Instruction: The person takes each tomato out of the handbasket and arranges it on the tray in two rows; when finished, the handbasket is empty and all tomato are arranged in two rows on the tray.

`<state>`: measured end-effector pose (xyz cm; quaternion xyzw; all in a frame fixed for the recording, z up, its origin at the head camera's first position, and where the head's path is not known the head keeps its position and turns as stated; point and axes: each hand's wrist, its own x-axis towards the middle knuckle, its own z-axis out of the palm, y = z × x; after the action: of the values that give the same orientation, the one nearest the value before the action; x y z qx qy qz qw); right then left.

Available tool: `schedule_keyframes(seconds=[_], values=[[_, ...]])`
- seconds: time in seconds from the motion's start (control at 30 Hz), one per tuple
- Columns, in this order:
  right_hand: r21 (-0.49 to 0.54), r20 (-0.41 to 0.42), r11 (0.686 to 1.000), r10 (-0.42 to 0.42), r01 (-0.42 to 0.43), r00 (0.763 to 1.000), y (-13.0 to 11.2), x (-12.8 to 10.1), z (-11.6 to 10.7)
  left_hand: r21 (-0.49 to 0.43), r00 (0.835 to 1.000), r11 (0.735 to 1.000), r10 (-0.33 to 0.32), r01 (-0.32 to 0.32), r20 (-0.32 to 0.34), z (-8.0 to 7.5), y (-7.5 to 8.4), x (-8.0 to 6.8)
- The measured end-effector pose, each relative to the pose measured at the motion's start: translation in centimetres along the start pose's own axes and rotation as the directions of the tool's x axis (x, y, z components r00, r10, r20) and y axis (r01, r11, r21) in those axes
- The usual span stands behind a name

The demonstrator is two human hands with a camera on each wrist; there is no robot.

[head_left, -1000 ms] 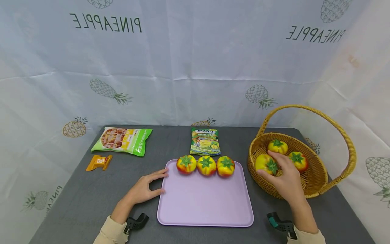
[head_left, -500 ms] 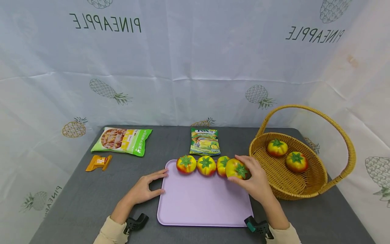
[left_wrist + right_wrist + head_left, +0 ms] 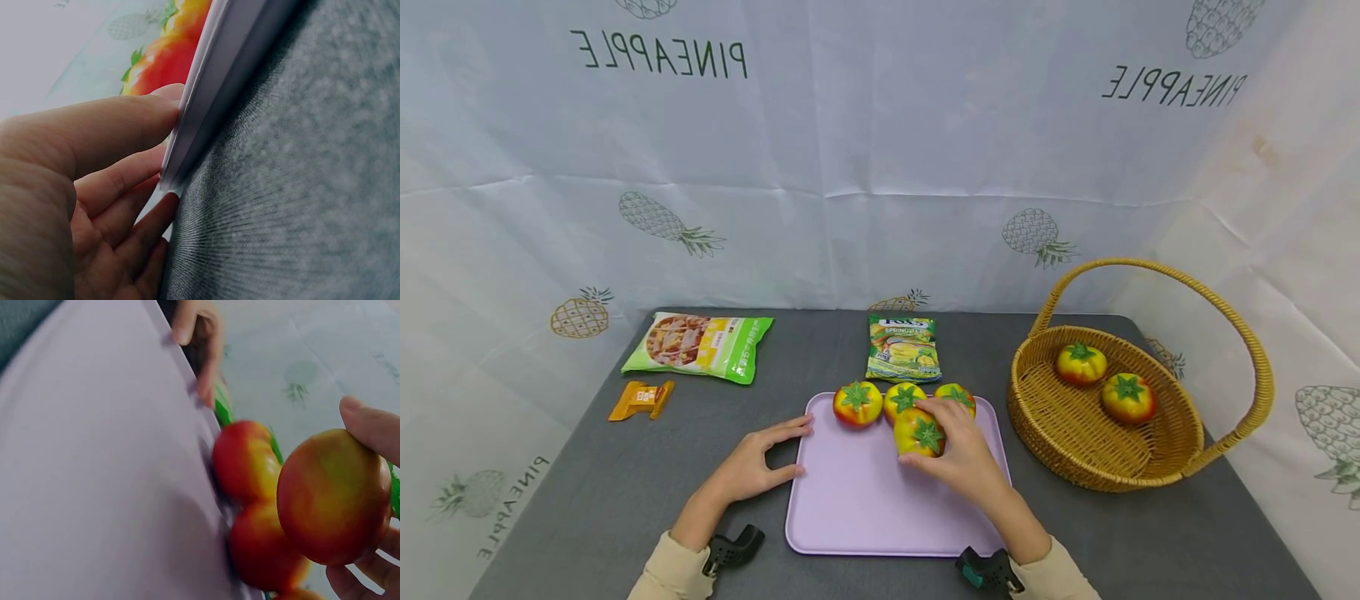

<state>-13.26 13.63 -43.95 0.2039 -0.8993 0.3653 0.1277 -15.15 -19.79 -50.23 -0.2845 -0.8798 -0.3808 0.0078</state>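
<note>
One tomato point(image 3: 919, 433), gripped in the curled fingers of the right hand point(image 3: 964, 457), has travelled from the basket point(image 3: 1157, 475) to the lilac tray point(image 3: 865, 517) within the last second. The left hand point(image 3: 751, 467) stays relaxed, fingertips on the tray's left edge. Three tomatoes point(image 3: 857, 402) line the tray's far edge; two tomatoes point(image 3: 1081, 363) remain in the basket.

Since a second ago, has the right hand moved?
Yes. The right hand has left the wicker basket and gone leftward to the purple tray, gripping a tomato in front of the row there.
</note>
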Motion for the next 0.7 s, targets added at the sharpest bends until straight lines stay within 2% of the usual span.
schedule_keyframes(seconds=[0.37,0.57,0.7], values=[[0.022,0.116,0.999,-0.048,0.046,0.992,-2.3,0.5,3.9,0.004,1.0,1.0,0.001,-0.001,-0.004,0.0,0.0,0.0],[0.018,0.23,0.999,-0.035,0.031,0.973,-3.3,0.8,5.1,0.005,1.0,1.0,0.009,-0.009,-0.005,0.0,0.1,0.0],[0.013,0.253,0.997,-0.08,0.079,0.964,-3.5,0.7,6.0,0.002,1.0,1.0,0.013,-0.013,-0.006,0.0,-0.1,0.0]])
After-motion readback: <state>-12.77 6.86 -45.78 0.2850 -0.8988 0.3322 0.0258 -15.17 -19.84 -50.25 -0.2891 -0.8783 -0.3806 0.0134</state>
